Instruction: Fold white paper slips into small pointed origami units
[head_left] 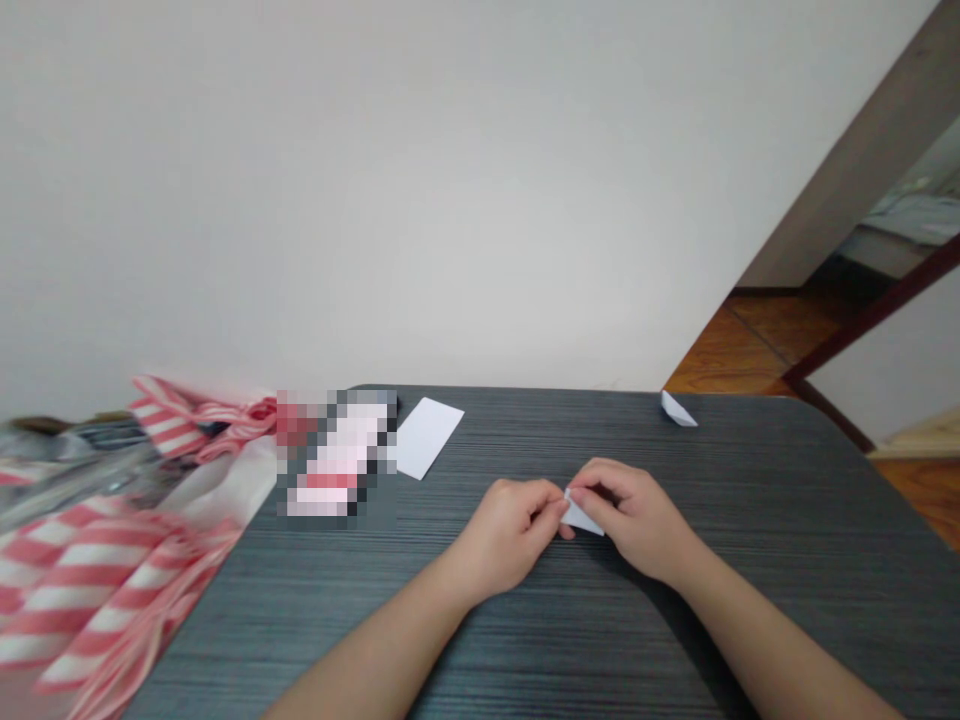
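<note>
Between my two hands, just above the dark table (337,620), is a small piece of folded white paper (583,519). My left hand (517,530) pinches its left end with thumb and fingers. From the other side, my right hand (634,515) grips the upper edge between thumb and forefinger. Much of the paper is hidden by the fingers; a pointed corner shows below the right thumb.
A flat white paper sheet (431,438) lies at the back left, beside a pixelated phone-like object (341,455). Another folded white paper (678,409) rests near the far right edge. Red-and-white striped cloth (97,580) lies left of the table. A wall (480,200) stands behind.
</note>
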